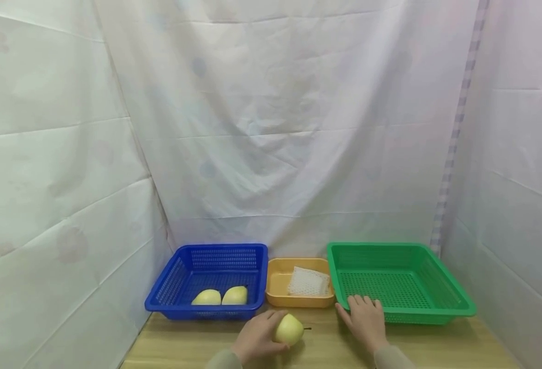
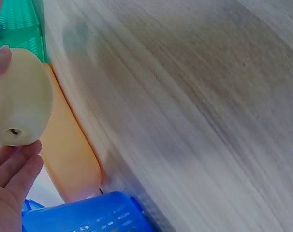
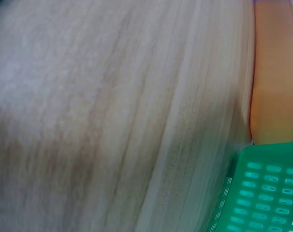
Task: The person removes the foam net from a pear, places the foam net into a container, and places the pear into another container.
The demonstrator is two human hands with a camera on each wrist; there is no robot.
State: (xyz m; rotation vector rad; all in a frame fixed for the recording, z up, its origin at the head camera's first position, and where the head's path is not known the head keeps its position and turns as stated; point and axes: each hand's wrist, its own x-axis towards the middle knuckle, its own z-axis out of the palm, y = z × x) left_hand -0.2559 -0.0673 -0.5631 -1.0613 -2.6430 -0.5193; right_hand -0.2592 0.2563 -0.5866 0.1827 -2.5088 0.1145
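My left hand (image 1: 263,335) grips a pale yellow-green pear (image 1: 289,329) between thumb and fingers, in front of the blue and orange containers. In the left wrist view the pear (image 2: 21,99) shows its blossom end, with fingertips below it and the thumb on its upper side. My right hand (image 1: 365,322) lies with loosely extended fingers at the front left rim of the green basket (image 1: 437,311); whether they press the rim cannot be told. Nothing shows in that hand, and it is out of the right wrist view. Two more pears (image 1: 235,295) lie in the blue basket (image 1: 202,311).
Between the baskets stands an orange tray (image 1: 277,301) with white foam netting (image 1: 309,282) in it. All three containers stand side by side on the wooden table (image 1: 183,343). White cloth (image 1: 289,154) hangs behind and on both sides.
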